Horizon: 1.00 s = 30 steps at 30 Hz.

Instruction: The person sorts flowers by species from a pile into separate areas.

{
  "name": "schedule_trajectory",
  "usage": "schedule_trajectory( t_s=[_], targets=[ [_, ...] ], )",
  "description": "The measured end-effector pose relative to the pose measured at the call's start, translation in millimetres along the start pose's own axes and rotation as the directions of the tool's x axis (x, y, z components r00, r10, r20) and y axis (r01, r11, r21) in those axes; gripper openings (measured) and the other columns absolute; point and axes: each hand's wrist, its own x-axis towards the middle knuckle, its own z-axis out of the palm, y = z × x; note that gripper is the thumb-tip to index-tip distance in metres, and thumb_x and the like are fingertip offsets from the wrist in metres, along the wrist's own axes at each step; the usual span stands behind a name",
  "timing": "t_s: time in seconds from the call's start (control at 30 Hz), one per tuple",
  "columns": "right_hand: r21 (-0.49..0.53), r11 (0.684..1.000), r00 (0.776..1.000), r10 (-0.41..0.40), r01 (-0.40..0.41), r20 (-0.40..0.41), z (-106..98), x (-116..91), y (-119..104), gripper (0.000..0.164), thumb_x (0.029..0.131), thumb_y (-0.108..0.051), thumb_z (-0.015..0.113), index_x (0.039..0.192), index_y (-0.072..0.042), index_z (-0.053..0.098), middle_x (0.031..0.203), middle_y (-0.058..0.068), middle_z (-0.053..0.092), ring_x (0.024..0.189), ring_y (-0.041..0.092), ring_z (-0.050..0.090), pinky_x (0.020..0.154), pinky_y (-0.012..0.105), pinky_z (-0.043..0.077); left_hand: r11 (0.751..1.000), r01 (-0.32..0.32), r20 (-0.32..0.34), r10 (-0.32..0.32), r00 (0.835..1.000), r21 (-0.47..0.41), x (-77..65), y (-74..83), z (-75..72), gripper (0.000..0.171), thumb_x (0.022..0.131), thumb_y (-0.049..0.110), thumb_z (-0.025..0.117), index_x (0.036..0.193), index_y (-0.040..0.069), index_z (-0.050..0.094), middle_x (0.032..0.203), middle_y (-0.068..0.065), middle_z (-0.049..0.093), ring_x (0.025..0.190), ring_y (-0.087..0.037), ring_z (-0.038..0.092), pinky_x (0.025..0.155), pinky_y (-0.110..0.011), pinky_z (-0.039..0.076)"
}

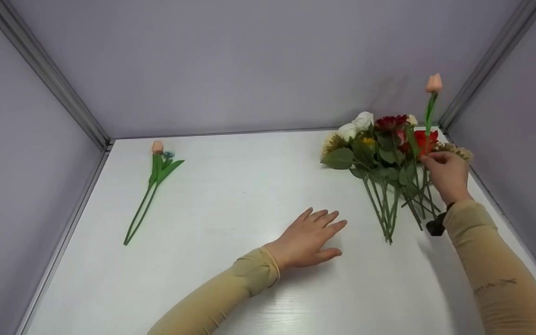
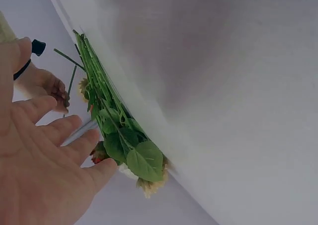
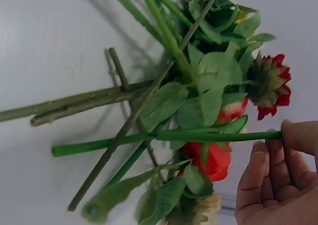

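My right hand (image 1: 441, 164) pinches the green stem (image 3: 164, 135) of a peach tulip (image 1: 433, 83) and holds it upright above a pile of artificial flowers (image 1: 379, 153). The pile (image 3: 208, 86) has white, red and yellow blooms with long green stems lying on the white table (image 1: 231, 200). My left hand (image 1: 312, 235) rests flat on the table with fingers spread, left of the pile's stems and holding nothing. In the left wrist view the left hand (image 2: 44, 155) is open beside the pile (image 2: 124, 140).
Another peach tulip (image 1: 154, 179) lies with a small blue flower at the table's far left. Grey walls with metal corner rails (image 1: 44, 70) enclose the table on three sides.
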Motion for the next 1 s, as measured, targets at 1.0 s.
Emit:
schedule_trajectory(
  t_s=[1.0],
  targets=[
    [0.467, 0.884, 0.92, -0.198, 0.019, 0.338, 211, -141, -92, 0.016, 0.094, -0.021, 0.077, 0.102, -0.008, 0.074, 0.1, 0.023, 0.07, 0.083, 0.026, 0.068, 0.077, 0.037, 0.059, 0.237, 0.039, -0.143, -0.699, 0.7, -0.971, -0.5, -78.0, -33.8, 0.031, 0.097, 0.035, 0.074, 0.116, 0.011, 0.073, 0.108, -0.004, 0.072, 0.104, -0.02, 0.066, 0.095, -0.039, 0.053]
  ],
)
